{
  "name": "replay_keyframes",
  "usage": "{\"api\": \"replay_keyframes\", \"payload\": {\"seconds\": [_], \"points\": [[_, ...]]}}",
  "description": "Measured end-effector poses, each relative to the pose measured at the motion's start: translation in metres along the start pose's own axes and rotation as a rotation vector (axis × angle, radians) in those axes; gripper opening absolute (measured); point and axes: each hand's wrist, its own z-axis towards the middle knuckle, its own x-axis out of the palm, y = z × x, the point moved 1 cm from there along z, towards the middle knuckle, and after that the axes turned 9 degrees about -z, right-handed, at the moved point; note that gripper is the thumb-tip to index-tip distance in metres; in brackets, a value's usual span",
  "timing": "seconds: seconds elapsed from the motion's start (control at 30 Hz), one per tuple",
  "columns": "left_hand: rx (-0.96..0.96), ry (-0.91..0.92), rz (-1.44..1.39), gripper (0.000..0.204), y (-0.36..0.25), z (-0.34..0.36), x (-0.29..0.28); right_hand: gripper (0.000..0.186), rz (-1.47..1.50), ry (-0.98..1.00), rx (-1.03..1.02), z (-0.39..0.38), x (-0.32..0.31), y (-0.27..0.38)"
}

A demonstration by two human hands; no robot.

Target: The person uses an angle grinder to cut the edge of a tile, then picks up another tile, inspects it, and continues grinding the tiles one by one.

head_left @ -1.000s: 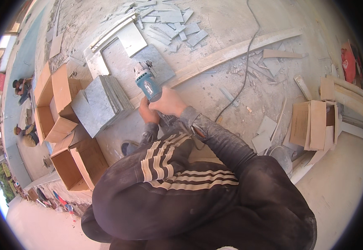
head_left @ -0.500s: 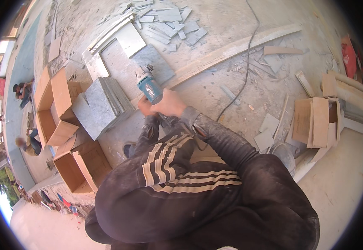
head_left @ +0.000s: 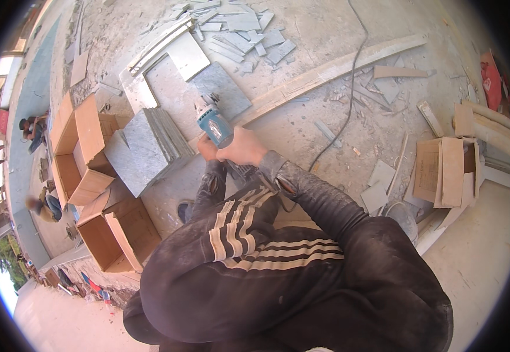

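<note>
A teal angle grinder point(head_left: 216, 127) is held out in front of my knees, its metal head pointing away from me. My right hand point(head_left: 247, 148) is closed around the rear of its body. My left hand point(head_left: 208, 149) is closed on it from the left side, partly hidden behind the tool and my right hand. Under and just beyond the grinder's head lies a blue-grey stone tile point(head_left: 225, 88). Whether the disc touches this tile I cannot make out. Left of my hands stands a stack of grey tiles point(head_left: 140, 154).
Open cardboard boxes point(head_left: 95, 130) stand left of the stack. A long wooden board point(head_left: 331, 70) and a black cable point(head_left: 349, 102) cross the floor at right. Broken tile pieces point(head_left: 246, 38) lie at the far side. Another person point(head_left: 45, 205) crouches at far left.
The view has shifted slightly, so the scene sits a little farther right. Both hands keep the same hold on the angle grinder, over the same tile.
</note>
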Motion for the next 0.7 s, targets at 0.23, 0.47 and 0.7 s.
{"api": "replay_keyframes", "payload": {"seconds": [0.23, 0.47, 0.7], "points": [[0.079, 0.062, 0.063, 0.016, 0.009, 0.012, -0.007, 0.075, 0.014, 0.022, 0.003, -0.002, 0.001, 0.001], [0.104, 0.108, 0.201, 0.013, -0.026, 0.001, -0.005, 0.07, 0.044, 0.033, 0.014, -0.002, 0.005, -0.003], [0.092, 0.121, 0.211, 0.012, -0.04, -0.001, -0.007, 0.069, 0.032, 0.015, 0.039, -0.007, 0.004, 0.004]]}}
